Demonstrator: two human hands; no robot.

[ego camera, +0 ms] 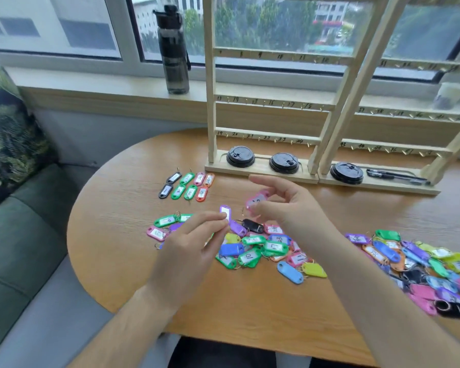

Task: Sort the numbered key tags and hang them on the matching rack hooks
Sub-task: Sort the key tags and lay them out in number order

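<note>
My left hand pinches a purple key tag by its lower end, above the wooden table. Just to its right, my right hand holds a pink key tag between thumb and fingers. Below both hands lies a loose pile of coloured tags, and a bigger heap spreads to the right. Several tags lie sorted in two neat rows at the back left. Two wooden racks with numbered hooks stand behind, with nothing hanging on the hooks in view.
Black cup lids and pens lie in the rack bases. A dark water bottle and a paper cup stand on the windowsill. A grey sofa with a patterned cushion is on the left.
</note>
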